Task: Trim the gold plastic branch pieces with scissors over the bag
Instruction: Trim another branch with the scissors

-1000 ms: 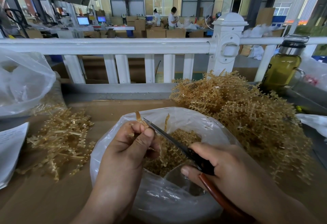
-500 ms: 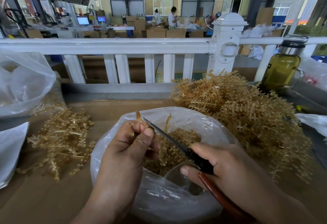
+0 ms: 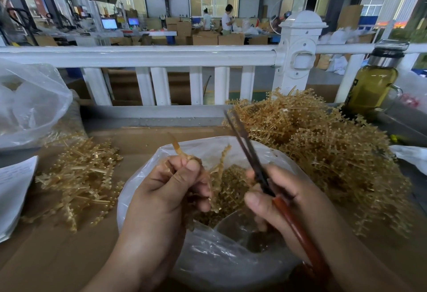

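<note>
My left hand [image 3: 166,190] pinches a gold plastic branch piece [image 3: 219,167] above the open clear plastic bag [image 3: 208,264]. The branch's stem tip sticks up past my thumb and a toothed arm curves to the right. My right hand [image 3: 284,201] grips scissors [image 3: 249,153] with dark blades and a red-brown handle. The blades point up and away, to the right of the branch and apart from it. Gold trimmings lie inside the bag.
A big heap of gold branches [image 3: 323,151] lies to the right, a smaller pile [image 3: 80,176] to the left. A white railing [image 3: 161,56] runs behind the table. A bottle of yellow liquid [image 3: 372,86] stands far right; another plastic bag [image 3: 30,102] and white paper [image 3: 13,190] lie left.
The scissors have swung away from the branch, blades now pointing up and to the right. My left hand has turned the branch, so a toothed arm now shows beside it.
</note>
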{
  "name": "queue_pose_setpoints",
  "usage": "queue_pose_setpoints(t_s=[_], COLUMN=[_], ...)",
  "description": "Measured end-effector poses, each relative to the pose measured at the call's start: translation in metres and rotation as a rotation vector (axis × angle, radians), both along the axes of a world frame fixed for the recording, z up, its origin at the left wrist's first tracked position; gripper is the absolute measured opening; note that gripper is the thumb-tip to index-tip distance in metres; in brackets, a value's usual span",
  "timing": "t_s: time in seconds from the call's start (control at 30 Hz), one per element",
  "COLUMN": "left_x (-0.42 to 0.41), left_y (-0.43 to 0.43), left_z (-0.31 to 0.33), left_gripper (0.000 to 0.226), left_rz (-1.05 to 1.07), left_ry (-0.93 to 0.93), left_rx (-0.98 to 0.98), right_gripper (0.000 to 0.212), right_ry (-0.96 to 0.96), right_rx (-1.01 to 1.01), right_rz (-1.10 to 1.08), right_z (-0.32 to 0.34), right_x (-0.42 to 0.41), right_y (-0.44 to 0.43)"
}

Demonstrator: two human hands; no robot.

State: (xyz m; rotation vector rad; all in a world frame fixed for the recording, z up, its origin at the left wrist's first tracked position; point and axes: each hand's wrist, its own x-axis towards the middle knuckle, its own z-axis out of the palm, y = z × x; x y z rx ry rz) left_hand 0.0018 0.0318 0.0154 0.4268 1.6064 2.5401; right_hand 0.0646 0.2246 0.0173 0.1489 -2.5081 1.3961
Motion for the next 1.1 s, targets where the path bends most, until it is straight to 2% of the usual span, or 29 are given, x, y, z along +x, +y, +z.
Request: queue_pose_setpoints(t_s=[0.1, 0.17, 0.23, 0.4, 0.47, 0.57, 0.7, 0.8, 0.97, 1.03, 1.1], left_x=[0.006, 0.011, 0.015, 0.017, 0.015, 0.012, 0.011, 0.009, 0.008, 0.007, 0.004], left_y=[0.005, 0.010, 0.012, 0.010, 0.008, 0.003, 0.006, 0.008, 0.008, 0.006, 0.002], left_z=[0.002, 0.002, 0.002, 0.007, 0.009, 0.008, 0.002, 0.002, 0.002, 0.003, 0.007], left_gripper=[0.015, 0.024, 0.040, 0.056, 0.062, 0.055, 0.039, 0.045, 0.050, 0.041, 0.022], left_rz=[-0.132, -0.207, -0.236, -0.350, -0.433, -0.518, -0.446, -0.367, -0.263, -0.192, -0.127], left_ry=[-0.075, -0.096, -0.108, -0.184, -0.214, -0.199, -0.256, -0.264, -0.209, -0.133, -0.080], left_rx=[0.059, 0.042, 0.007, -0.008, -0.029, -0.048, -0.043, -0.020, 0.002, 0.028, 0.087], right_gripper=[0.053, 0.042, 0.040, 0.039, 0.040, 0.035, 0.036, 0.037, 0.040, 0.047, 0.056], right_ry=[-0.002, 0.017, 0.015, 0.062, 0.128, 0.202, 0.258, 0.269, 0.210, 0.158, 0.121], right_rx=[-0.354, -0.520, -0.582, -0.727, -0.714, -0.778, -0.829, -0.823, -0.647, -0.534, -0.436], right_rz=[0.099, 0.171, 0.160, 0.083, 0.040, 0.065, 0.040, 0.021, -0.028, -0.076, -0.094], right_z=[-0.002, -0.003, -0.005, -0.006, -0.006, -0.006, -0.004, -0.004, -0.003, -0.001, 0.004], right_x=[-0.002, -0.002, -0.002, -0.005, -0.006, -0.008, -0.010, -0.010, -0.009, -0.008, -0.006], right_y=[-0.010, -0.018, -0.021, -0.017, -0.015, -0.013, -0.011, -0.008, 0.002, 0.004, 0.006])
